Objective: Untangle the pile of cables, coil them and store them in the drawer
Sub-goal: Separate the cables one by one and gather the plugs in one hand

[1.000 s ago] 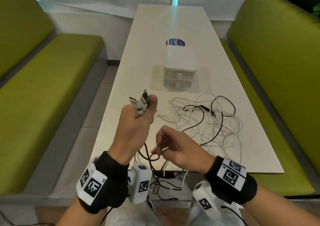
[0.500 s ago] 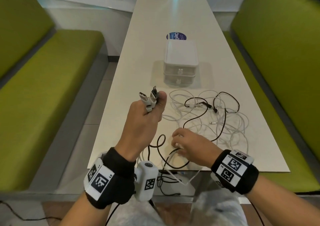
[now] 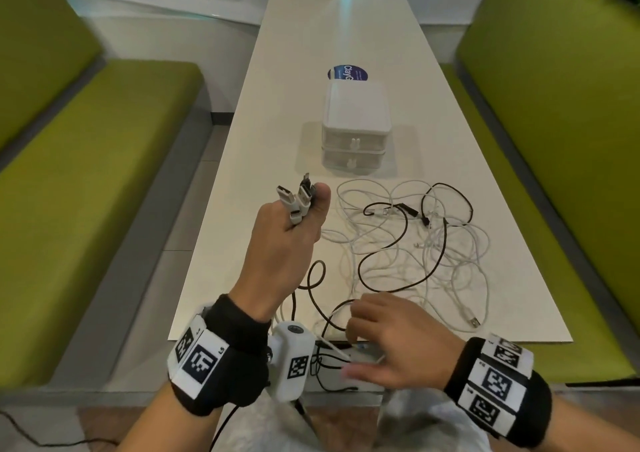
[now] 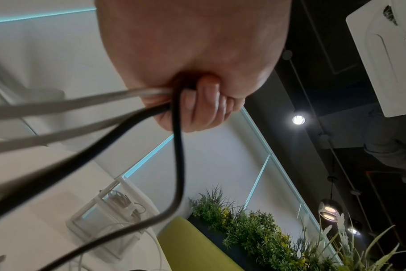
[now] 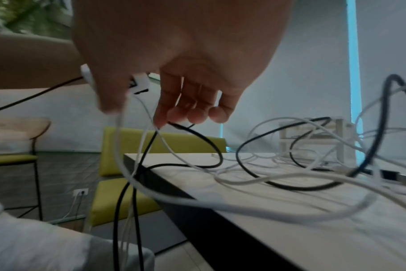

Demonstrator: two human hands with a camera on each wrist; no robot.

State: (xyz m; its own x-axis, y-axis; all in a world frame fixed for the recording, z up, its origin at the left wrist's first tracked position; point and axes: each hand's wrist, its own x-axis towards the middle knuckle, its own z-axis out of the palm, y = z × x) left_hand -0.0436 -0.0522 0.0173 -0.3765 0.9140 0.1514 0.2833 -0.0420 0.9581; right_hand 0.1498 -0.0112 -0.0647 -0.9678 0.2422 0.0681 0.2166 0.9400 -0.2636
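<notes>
My left hand (image 3: 282,243) is raised over the table's near left and grips a bunch of cable ends in a fist (image 4: 204,102). Their plugs (image 3: 298,198) stick up above the thumb. Black and white cables (image 4: 176,146) hang down from that fist. A tangled pile of white and black cables (image 3: 415,243) lies on the table in front of the white drawer unit (image 3: 355,129), whose two drawers are closed. My right hand (image 3: 391,340) hovers at the near table edge, fingers (image 5: 188,111) hanging fairly straight. A white cable (image 5: 127,165) droops between thumb and fingers, index fingertip touching a black cable.
The long white table (image 3: 311,36) carries a blue round sticker (image 3: 346,72) behind the drawer unit. Green benches stand on the left (image 3: 86,174) and right (image 3: 554,140). Cables hang over the near table edge (image 5: 174,192) toward my lap.
My right hand reached out to the cables on the table, then drew back to the near edge. The left hand stayed raised with the plugs in it.
</notes>
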